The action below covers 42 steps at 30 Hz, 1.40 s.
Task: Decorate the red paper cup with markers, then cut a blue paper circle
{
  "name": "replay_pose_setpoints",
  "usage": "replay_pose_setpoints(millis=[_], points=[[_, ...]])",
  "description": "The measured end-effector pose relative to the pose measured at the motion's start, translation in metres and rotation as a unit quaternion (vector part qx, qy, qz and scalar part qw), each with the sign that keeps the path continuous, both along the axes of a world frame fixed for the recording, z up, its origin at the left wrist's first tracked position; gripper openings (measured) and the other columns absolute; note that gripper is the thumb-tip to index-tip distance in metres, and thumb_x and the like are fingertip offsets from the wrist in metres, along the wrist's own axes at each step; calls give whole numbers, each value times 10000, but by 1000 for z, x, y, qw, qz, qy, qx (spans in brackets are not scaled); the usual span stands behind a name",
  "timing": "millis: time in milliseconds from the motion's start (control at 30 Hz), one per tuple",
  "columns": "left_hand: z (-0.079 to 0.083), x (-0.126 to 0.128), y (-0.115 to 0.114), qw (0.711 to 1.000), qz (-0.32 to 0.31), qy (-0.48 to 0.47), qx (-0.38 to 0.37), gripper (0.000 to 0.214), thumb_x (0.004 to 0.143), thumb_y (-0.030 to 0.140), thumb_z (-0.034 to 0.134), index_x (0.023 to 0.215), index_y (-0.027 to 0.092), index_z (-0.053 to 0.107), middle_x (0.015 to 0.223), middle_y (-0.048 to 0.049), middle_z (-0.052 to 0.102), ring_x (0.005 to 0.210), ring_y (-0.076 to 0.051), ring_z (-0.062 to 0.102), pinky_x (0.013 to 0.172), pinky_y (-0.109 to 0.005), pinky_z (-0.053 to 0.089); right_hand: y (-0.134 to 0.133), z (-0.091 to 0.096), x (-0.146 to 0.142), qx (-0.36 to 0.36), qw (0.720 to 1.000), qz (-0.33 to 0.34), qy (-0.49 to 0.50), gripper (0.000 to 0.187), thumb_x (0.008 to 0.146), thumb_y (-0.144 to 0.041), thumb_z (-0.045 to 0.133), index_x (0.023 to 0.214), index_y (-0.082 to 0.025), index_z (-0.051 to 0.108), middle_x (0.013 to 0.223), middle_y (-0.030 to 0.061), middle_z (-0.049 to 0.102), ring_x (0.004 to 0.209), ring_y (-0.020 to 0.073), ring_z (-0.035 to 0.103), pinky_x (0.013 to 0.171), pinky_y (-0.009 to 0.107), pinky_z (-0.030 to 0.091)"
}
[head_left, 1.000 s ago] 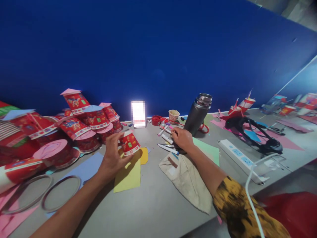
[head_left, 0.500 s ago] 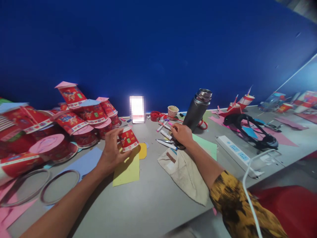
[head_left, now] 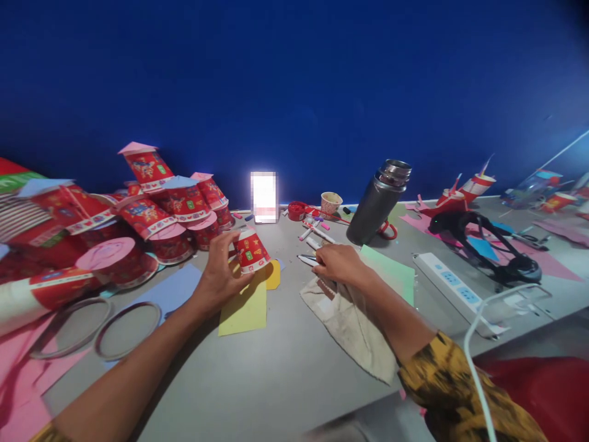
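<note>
My left hand (head_left: 224, 268) is closed around the side of a red printed paper cup (head_left: 252, 250), turned upside down. The cup is above a yellow paper sheet (head_left: 243, 310) and a small orange-yellow paper piece (head_left: 273, 275). My right hand (head_left: 339, 263) is low over the table with its fingers curled at the upper end of a beige cloth (head_left: 350, 325). Slim pointed tools (head_left: 307, 259), perhaps scissors blades or pens, stick out left of its fingertips. Whatever lies under the fingers is hidden. Several markers (head_left: 313, 230) lie just beyond.
Many red cups with paper tops (head_left: 147, 215) are piled at left, near two tape-like rings (head_left: 127, 330). A bright phone (head_left: 264, 196) leans at the wall. A dark flask (head_left: 380, 202), green paper (head_left: 389, 273), power strip (head_left: 453, 291) and black strap headgear (head_left: 488, 245) stand right.
My right hand has come down and nearer, from the markers onto the pointed tools by the cloth. My left hand still holds the cup. The whole view has shifted slightly.
</note>
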<state>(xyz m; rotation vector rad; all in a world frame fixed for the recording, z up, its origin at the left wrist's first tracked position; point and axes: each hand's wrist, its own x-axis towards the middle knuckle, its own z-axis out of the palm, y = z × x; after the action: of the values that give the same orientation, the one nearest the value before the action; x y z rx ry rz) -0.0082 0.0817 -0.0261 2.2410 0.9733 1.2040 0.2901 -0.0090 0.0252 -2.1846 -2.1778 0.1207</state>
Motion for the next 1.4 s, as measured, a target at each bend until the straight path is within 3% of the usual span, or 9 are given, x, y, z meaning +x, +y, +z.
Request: replay_pose_setpoints(millis=[133, 267, 467, 600, 733, 900, 1000, 1167, 1400], points=[[0, 1, -2, 1000, -21, -4, -3, 799, 792, 297, 846, 1491, 308, 458, 1522, -144, 484, 1448, -395, 559, 1174, -689, 540, 1, 1, -2, 20, 999, 0, 31, 152, 1009, -332, 676, 998, -241, 798, 1023, 73, 839, 918, 247, 747, 671, 292, 392], [2, 4, -4, 999, -41, -20, -14, 760, 802, 306, 801, 1483, 292, 463, 1517, -145, 485, 1446, -377, 565, 1152, -646, 566, 1, 4, -8, 75, 972, 3, 224, 441, 988, -270, 642, 1426, -248, 674, 865, 3, 812, 771, 203, 697, 693, 288, 434], [6, 4, -11, 996, -79, 6, -48, 775, 762, 282, 810, 1455, 298, 466, 1488, -115, 516, 1416, -365, 576, 1106, -617, 597, -8, 17, -26, 59, 798, 91, 592, 316, 932, -378, 690, 1189, -224, 793, 815, 11, 763, 665, 148, 634, 629, 283, 517], [-1, 0, -20, 997, -71, 5, -26, 829, 761, 234, 794, 1504, 300, 430, 1504, -118, 476, 1412, -380, 555, 1097, -619, 608, -24, 20, -44, 40, 721, 135, 678, 726, 681, -439, 964, 1353, -264, 752, 1051, 50, 756, 853, 177, 685, 681, 287, 583], [-6, -1, -26, 998, -43, -17, -40, 824, 782, 237, 775, 1532, 316, 444, 1525, -109, 452, 1438, -393, 539, 1114, -607, 609, -37, 2, -62, 138, 758, 67, 634, 327, 905, -487, 814, 1144, -265, 817, 790, -13, 684, 659, 133, 591, 610, 270, 525], [-3, -3, -27, 998, -51, -11, -20, 823, 768, 197, 799, 1513, 330, 476, 1506, -122, 481, 1426, -374, 555, 1105, -623, 613, -37, -22, -73, 193, 747, 19, 636, 319, 957, -543, 754, 1033, -241, 826, 771, 13, 714, 652, 153, 605, 590, 281, 513], [-2, -5, -26, 998, -54, 12, -19, 861, 759, 152, 772, 1539, 329, 454, 1509, -118, 479, 1447, -371, 531, 1149, -622, 585, -37, -29, -75, 220, 767, 13, 602, 226, 946, -476, 775, 948, -250, 791, 795, 15, 741, 667, 168, 637, 618, 297, 537], [-4, -5, -27, 997, -52, 40, 35, 895, 770, 117, 762, 1568, 322, 412, 1491, -121, 496, 1435, -370, 531, 1199, -629, 541, -44, -34, -76, 283, 835, 113, 459, 78, 965, -339, 736, 933, -270, 754, 820, 32, 768, 712, 204, 696, 726, 354, 582], [-4, -2, -31, 996, -57, 32, 67, 867, 829, 227, 836, 1574, 330, 404, 1454, -124, 501, 1385, -360, 555, 1154, -611, 578, -40, -35, -76, 362, 825, 201, 384, 69, 1039, -218, 646, 1019, -252, 702, 847, 35, 772, 744, 201, 726, 693, 337, 580]])
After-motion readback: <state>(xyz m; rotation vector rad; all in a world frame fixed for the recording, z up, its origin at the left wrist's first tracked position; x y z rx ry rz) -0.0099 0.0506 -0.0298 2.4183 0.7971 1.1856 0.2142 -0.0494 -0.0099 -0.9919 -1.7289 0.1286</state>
